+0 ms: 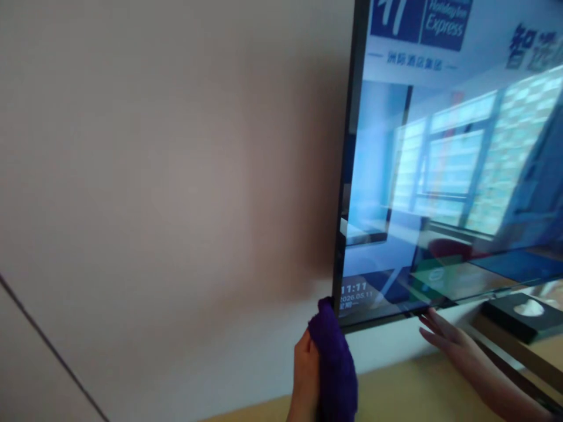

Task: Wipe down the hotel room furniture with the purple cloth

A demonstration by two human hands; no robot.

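A wall-mounted television (440,176) with a lit, reflective screen fills the right side of the head view. My left hand (307,366) is closed around a purple cloth (336,363) at the screen's lower left corner. The top of the cloth lies against the black frame there, and its loose end hangs down. Farther right, my right hand (448,337) has its fingers stretched out, with the fingertips at the television's bottom edge. Nothing shows in this hand.
A plain pale wall (153,176) spans the left, with a dark diagonal seam (48,346) low on it. Below the television runs a light wooden surface (396,392). A black tissue box (512,322) with a white tissue sits at the right.
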